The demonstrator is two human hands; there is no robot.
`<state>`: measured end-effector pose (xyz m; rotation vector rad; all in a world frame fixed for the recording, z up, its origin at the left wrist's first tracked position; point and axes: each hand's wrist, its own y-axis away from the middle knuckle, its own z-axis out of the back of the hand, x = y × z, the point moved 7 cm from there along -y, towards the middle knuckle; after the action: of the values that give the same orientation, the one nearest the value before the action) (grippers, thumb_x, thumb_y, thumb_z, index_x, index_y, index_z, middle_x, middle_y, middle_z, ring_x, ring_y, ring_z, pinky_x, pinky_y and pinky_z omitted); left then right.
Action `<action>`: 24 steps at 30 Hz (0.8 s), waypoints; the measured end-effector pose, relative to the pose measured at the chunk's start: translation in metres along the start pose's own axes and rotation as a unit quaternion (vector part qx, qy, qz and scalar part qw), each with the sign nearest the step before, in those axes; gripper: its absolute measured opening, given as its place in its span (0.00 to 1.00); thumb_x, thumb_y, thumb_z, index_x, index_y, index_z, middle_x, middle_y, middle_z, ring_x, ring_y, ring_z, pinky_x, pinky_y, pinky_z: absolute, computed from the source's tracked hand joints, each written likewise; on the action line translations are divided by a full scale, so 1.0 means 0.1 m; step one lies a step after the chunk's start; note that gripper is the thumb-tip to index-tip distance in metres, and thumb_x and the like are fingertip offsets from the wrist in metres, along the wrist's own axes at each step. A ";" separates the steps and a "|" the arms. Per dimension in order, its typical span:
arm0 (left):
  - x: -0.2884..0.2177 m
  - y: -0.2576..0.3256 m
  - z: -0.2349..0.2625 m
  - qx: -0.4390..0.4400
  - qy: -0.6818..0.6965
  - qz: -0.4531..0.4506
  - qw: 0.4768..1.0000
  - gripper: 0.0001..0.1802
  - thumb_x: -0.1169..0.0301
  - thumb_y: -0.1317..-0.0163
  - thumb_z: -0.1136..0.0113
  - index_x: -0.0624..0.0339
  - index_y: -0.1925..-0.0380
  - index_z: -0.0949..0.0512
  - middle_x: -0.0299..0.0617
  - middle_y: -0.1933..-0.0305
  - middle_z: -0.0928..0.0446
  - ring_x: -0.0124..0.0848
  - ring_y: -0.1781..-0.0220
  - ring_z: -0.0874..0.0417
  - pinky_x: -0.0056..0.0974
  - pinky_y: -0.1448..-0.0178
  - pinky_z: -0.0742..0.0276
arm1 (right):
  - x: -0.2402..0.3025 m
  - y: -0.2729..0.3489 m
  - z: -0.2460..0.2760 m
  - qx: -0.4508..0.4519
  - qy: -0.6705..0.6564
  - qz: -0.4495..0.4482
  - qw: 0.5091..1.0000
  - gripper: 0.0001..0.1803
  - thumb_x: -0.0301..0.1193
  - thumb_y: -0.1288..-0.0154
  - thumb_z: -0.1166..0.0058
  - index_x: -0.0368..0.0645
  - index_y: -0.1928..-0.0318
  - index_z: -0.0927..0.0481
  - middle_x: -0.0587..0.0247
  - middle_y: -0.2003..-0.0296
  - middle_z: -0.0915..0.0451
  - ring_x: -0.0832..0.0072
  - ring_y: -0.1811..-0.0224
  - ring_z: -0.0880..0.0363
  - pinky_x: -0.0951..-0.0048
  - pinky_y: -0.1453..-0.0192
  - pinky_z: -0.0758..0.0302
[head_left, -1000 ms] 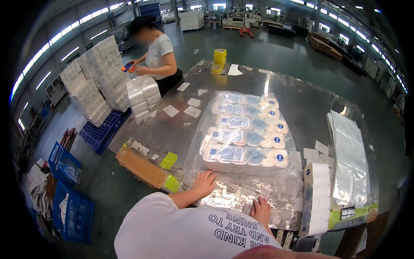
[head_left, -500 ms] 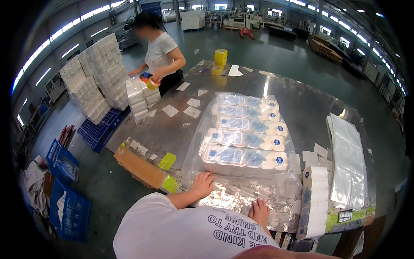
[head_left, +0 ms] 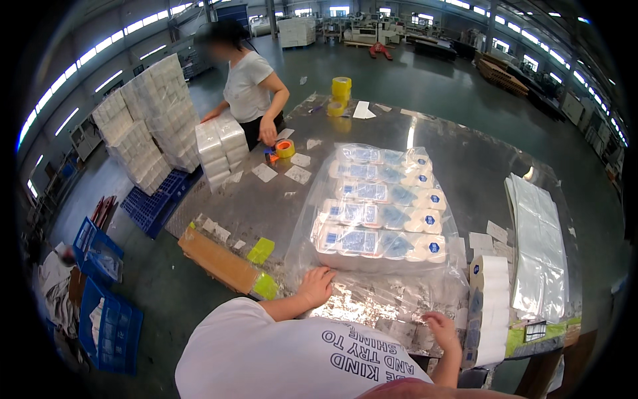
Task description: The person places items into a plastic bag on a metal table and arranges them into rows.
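A large clear plastic bag (head_left: pixel 302 229) lies on the metal table with several packs of toilet rolls (head_left: pixel 379 243) in rows inside it. My left hand (head_left: pixel 315 287) rests on the near left edge of this bag, fingers stretched out and holding nothing I can see. Over the near side of the bag my right hand (head_left: pixel 441 330) is lifted, its fingers loosely bent and apart, with nothing visible in it. Just right of that hand, one more long pack of toilet rolls (head_left: pixel 490 312) lies at the table's near edge, outside the bag.
Folded clear bags (head_left: pixel 537 249) lie along the right side of the metal table (head_left: pixel 478 179). A cardboard piece (head_left: pixel 216 261) edges its left. Across the table a co-worker (head_left: pixel 249 83) stands by wrapped rolls (head_left: pixel 222 146) and a tape dispenser (head_left: pixel 284 149). Blue crates (head_left: pixel 109 326) stand on the floor.
My right hand has moved right and lifted from the near edge toward the single pack. My left hand stays about in place. The co-worker's hand has lowered the tape dispenser to the table.
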<state>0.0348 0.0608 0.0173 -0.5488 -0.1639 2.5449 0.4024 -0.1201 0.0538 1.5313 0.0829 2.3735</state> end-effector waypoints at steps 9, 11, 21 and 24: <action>0.03 0.01 -0.01 0.012 0.018 0.004 1.000 0.24 0.68 0.41 0.48 0.53 0.43 0.28 0.45 0.40 0.33 0.42 0.35 0.35 0.47 0.30 0.43 | -0.67 0.36 1.97 -0.493 0.363 -0.169 0.773 0.28 0.37 0.31 0.50 0.39 0.35 0.34 0.46 0.40 0.29 0.56 0.36 0.32 0.56 0.36 0.34; 0.00 -0.01 0.01 0.002 0.021 0.000 1.000 0.23 0.68 0.42 0.48 0.54 0.44 0.27 0.45 0.40 0.32 0.42 0.35 0.34 0.47 0.31 0.42 | -0.53 0.30 1.90 -0.431 0.378 -0.259 0.778 0.34 0.45 0.34 0.48 0.41 0.32 0.37 0.44 0.38 0.31 0.55 0.33 0.36 0.52 0.35 0.35; 0.02 0.00 -0.04 -0.024 0.032 -0.015 0.999 0.21 0.69 0.43 0.46 0.55 0.47 0.24 0.45 0.42 0.31 0.43 0.36 0.33 0.48 0.32 0.39 | -0.47 -0.18 1.67 -0.339 0.329 -0.201 0.858 0.52 0.53 0.43 0.42 0.33 0.29 0.47 0.34 0.41 0.30 0.47 0.39 0.29 0.55 0.36 0.32; -0.01 0.00 0.04 -0.049 0.025 -0.028 0.998 0.22 0.71 0.47 0.44 0.53 0.48 0.24 0.46 0.43 0.30 0.45 0.39 0.31 0.50 0.36 0.36 | -0.28 -0.20 1.36 -0.299 0.265 -0.179 0.899 0.52 0.49 0.44 0.39 0.30 0.30 0.48 0.34 0.39 0.31 0.46 0.36 0.31 0.56 0.33 0.35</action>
<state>0.0333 0.0601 0.0214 -0.6365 -0.2828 2.4762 0.5399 -0.1260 0.0825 0.5179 -0.2099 2.1529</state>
